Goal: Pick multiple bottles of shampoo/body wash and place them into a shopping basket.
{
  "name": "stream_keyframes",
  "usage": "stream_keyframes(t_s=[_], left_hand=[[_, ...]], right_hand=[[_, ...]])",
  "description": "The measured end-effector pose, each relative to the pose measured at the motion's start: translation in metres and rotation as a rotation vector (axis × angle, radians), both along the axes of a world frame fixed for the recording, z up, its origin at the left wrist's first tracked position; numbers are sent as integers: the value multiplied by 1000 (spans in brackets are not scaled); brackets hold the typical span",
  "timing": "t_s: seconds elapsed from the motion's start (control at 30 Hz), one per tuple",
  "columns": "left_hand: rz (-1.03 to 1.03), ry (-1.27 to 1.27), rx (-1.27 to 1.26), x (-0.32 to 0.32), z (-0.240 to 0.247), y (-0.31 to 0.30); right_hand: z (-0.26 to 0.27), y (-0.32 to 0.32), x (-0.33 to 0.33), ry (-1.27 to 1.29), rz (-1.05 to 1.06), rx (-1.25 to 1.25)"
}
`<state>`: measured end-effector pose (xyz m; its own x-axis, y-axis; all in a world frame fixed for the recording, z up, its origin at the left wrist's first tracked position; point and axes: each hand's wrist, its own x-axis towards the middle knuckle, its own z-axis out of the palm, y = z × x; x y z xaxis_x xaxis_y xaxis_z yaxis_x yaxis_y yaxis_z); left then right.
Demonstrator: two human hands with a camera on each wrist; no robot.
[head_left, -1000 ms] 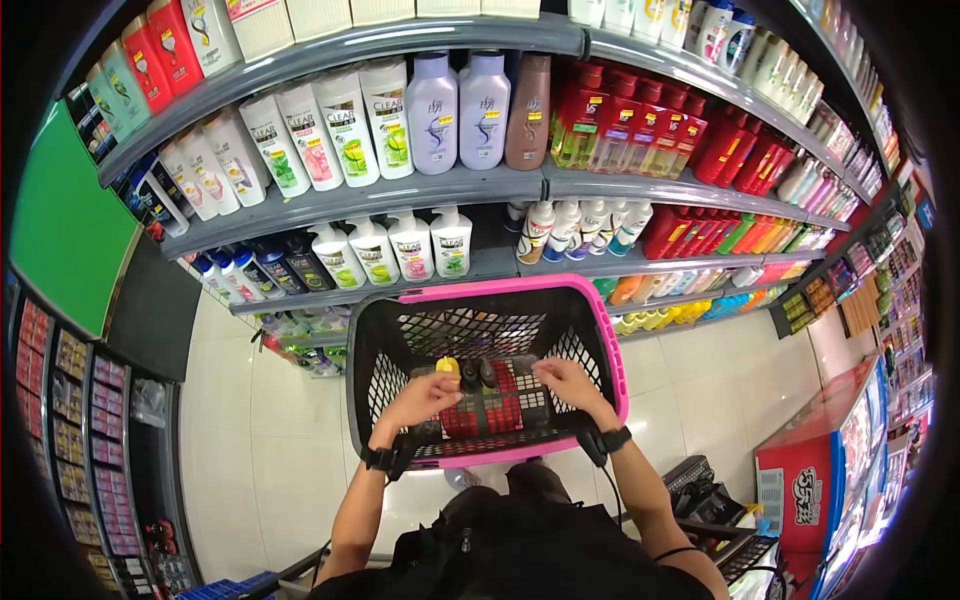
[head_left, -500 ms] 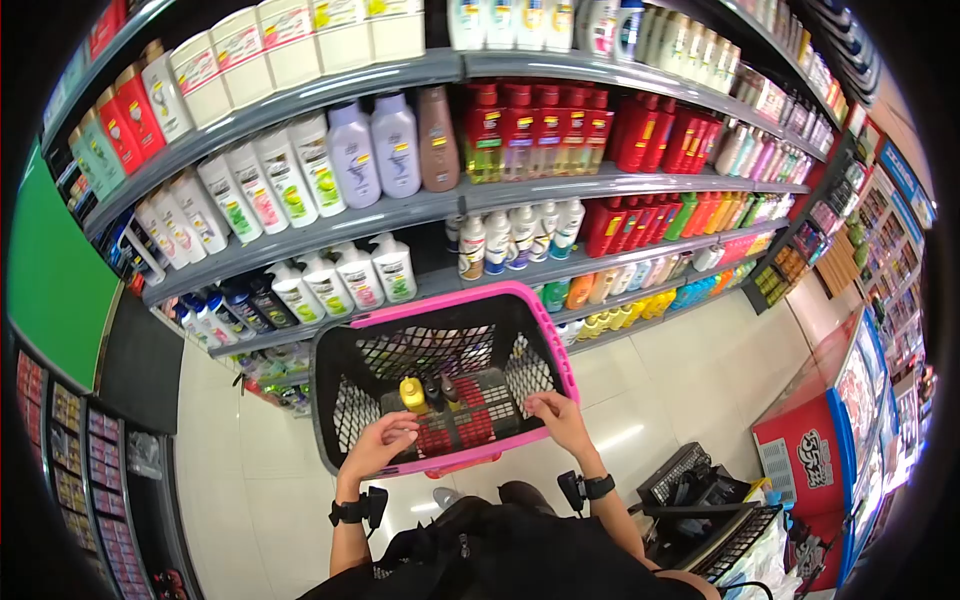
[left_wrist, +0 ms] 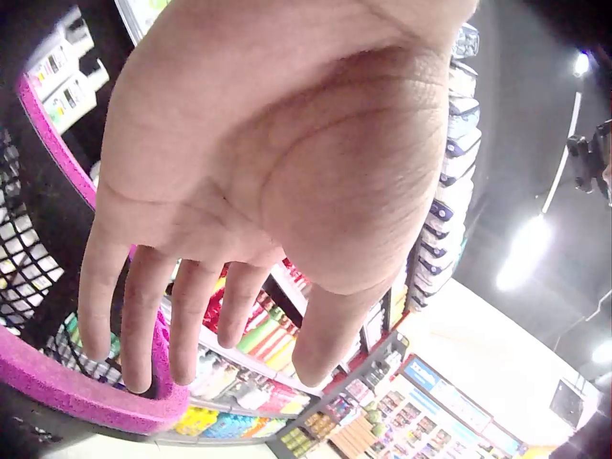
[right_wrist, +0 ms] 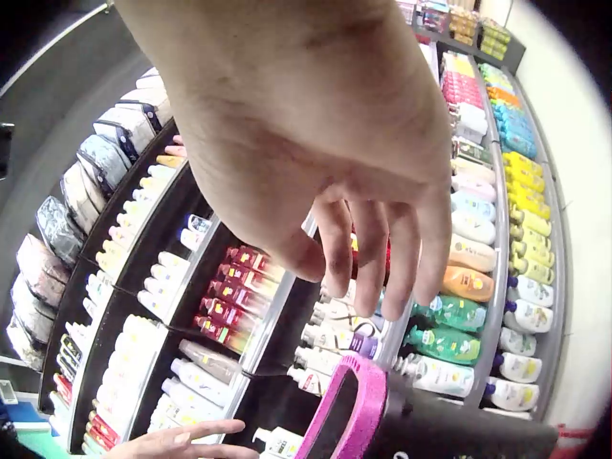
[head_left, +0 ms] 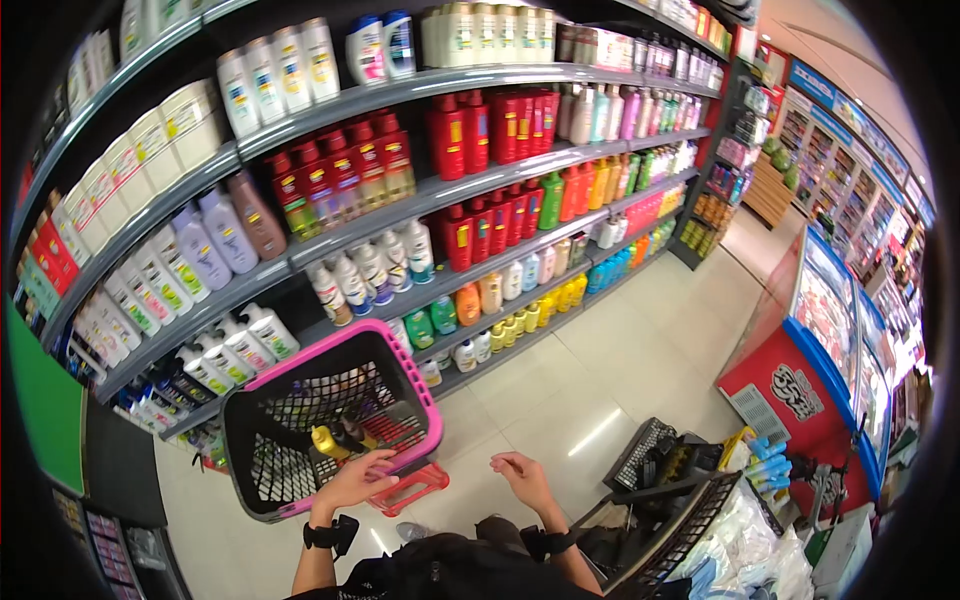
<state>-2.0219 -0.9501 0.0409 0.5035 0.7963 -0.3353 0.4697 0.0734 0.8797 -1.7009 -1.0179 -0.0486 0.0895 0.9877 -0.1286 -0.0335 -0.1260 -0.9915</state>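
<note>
Shampoo shelves [head_left: 430,190] line a tiled shop aisle, and they now run slantwise across the head view, which has swung right since a second ago. The pink-rimmed basket [head_left: 432,410], a yellow bottle [head_left: 328,441] inside, has shifted to the lower left. The left hand [head_left: 355,480] stays at its near rim, fingers straight and apart, gripping nothing, while the right hand [head_left: 520,475] has left the basket and hangs over the floor [head_left: 600,370], fingers loosely curled and empty.

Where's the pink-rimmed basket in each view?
Head: basket at lower left, below the shelving.
Left wrist: its pink rim curves along the left edge and bottom left.
Right wrist: rim at bottom centre.
Shared landmark: bottle shelves behind it.
</note>
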Motion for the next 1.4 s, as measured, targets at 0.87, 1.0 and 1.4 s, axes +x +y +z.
stream_keyframes(t_s=[0.87, 1.0, 1.4], left_hand=[[-985, 50, 164, 449, -58, 255], [-962, -52, 60, 513, -50, 308], [-1086, 47, -27, 681, -91, 425]], right_hand=[[-3, 79, 297, -50, -611, -4], [17, 131, 346, -119, -602, -80], [-31, 219, 494, -43, -683, -200]])
